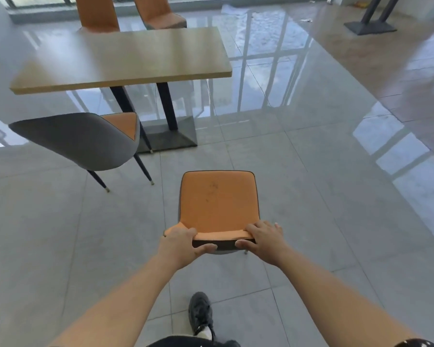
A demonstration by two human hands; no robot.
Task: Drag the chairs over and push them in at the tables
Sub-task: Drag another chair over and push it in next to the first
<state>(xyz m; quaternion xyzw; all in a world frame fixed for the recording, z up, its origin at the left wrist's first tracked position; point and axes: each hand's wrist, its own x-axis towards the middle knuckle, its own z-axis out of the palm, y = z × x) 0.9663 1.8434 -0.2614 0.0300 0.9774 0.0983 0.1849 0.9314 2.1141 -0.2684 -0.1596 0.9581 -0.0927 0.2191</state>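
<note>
Grey glossy tile floor (311, 171), window reflections on it. Wooden table (125, 56) upper left on a dark pedestal base. Grey-backed chair (75, 141) is at its near side, seat partly under the top; two orange chairs (97, 13) at the far side. Orange-seat chair (218, 201) stands on open floor, apart from the table, to the right of the grey-backed one. Left hand (181, 244) and right hand (263, 239) grip its backrest top edge, fingers curled over the orange front, thumbs on the dark back. Black shoe (201, 311) below.
</note>
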